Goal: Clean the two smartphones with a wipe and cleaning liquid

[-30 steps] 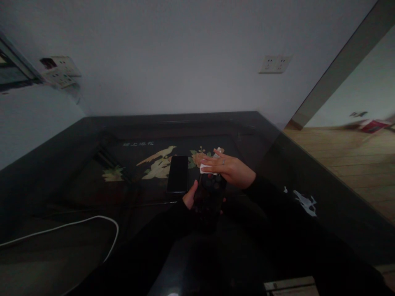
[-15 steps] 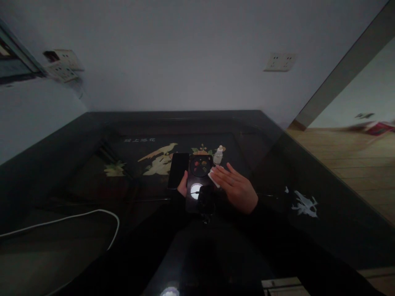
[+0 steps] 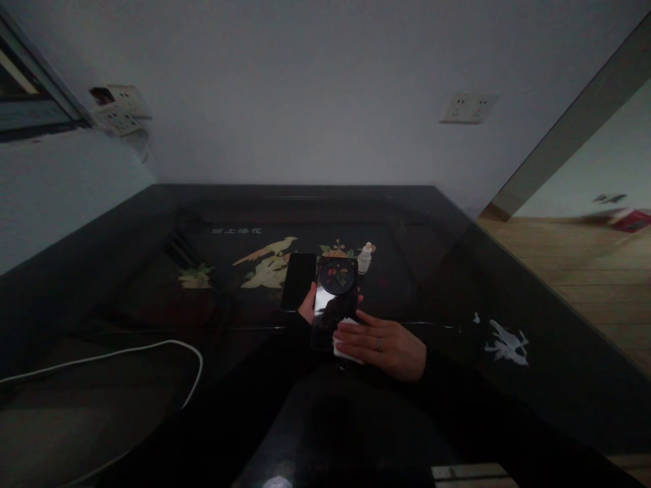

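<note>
Left hand (image 3: 308, 308) has the phone (image 3: 333, 295) clamped by its edges, thumb on the near side and fingertips just showing past the far side. The phone is back-up and tilted off the table (image 3: 437, 271), its round camera ring at the top catching a bit of glare. Right hand (image 3: 386, 346) comes in low from the right, with the fingers close together and laid flat over a white wipe (image 3: 344, 351), pinning it against the phone's lower end. There's a ring on one finger. The thumb is tucked out of sight, so I cannot tell if it pinches the wipe from below. Both sleeves are black and fade into the dark foreground. A second phone (image 3: 298, 281) lies flat on the table just left of the held one, beside the left hand, screen dark. A small white bottle (image 3: 364, 257) stands upright just beyond the held phone's top right corner, apart from both hands. A white cable (image 3: 152, 349) loops across the table well to the left. A double socket (image 3: 466, 107) sits on the grey wall, and wooden floor (image 3: 584, 271) shows at far right.
</note>
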Motion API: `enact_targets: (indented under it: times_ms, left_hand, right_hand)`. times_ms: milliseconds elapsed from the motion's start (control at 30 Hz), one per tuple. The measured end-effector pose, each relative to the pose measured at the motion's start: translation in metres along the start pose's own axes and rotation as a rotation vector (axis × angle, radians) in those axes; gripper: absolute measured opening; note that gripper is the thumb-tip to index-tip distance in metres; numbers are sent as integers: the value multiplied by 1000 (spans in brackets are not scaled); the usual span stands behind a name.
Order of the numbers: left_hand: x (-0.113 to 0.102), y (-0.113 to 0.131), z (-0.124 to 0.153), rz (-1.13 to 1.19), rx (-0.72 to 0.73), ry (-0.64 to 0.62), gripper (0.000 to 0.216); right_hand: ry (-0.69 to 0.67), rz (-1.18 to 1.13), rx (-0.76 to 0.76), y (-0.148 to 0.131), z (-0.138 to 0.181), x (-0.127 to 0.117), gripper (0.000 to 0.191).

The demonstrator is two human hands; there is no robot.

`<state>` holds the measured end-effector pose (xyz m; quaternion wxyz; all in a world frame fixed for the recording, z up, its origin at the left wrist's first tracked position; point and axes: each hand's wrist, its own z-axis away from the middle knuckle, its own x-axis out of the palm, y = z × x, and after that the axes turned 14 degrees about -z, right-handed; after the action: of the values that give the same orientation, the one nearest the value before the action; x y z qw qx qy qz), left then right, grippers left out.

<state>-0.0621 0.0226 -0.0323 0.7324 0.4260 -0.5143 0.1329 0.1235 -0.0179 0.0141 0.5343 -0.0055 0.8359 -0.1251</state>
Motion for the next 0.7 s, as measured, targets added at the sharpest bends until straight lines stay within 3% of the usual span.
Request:
enact_targets:
  times_ms: [167,367,567,700]
  left_hand:
    - [0,-2,2,2,-87,60,70]
    - [10,2,5,-4,-61,12,77]
    - [11,2,8,69,-170,9,79]
    - [20,4,12,22,-123,14,72]
  right_hand:
    - [93,29,108,11,-15,-3,36]
    - [18,-33,12,-10,-21,12,33]
    - [108,60,139,-1,-32,7,34]
    - [60,15,70,-12,-38,18,33]
